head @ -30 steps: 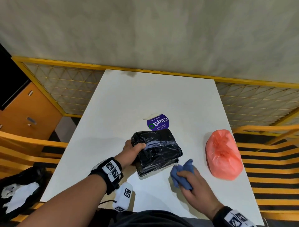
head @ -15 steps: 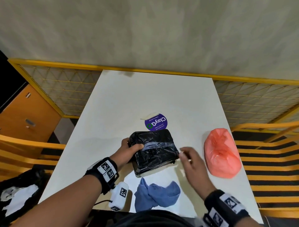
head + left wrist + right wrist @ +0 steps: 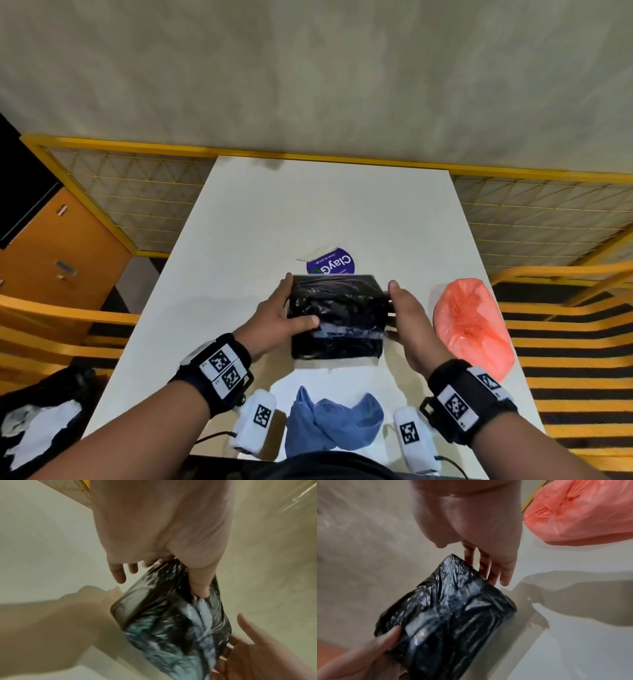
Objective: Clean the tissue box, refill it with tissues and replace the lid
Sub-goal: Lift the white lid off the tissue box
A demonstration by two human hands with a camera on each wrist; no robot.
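Observation:
A box wrapped in crinkled black plastic (image 3: pixel 335 315) (image 3: pixel 171 622) (image 3: pixel 450 612) is held between both hands just above the white table (image 3: pixel 308 212). My left hand (image 3: pixel 284 315) (image 3: pixel 159 534) (image 3: pixel 368 655) grips its left end, thumb on top and fingers behind. My right hand (image 3: pixel 407 318) (image 3: pixel 471 520) (image 3: pixel 265 649) presses the right end with straight fingers. A round purple lid (image 3: pixel 330 263) printed "ClayGo" lies just beyond the box. The blue cloth (image 3: pixel 332 425) lies crumpled at the table's near edge.
A pink-orange plastic bag (image 3: pixel 472 325) (image 3: pixel 582 511) sits on the table right of my right hand. A black bag holding white paper (image 3: pixel 37 421) lies on the floor at the lower left. Yellow railings and orange slatted seats flank the table.
My right hand let go of the blue cloth, which now lies at the near edge, and moved to the box's right end. The box has been turned square and lifted.

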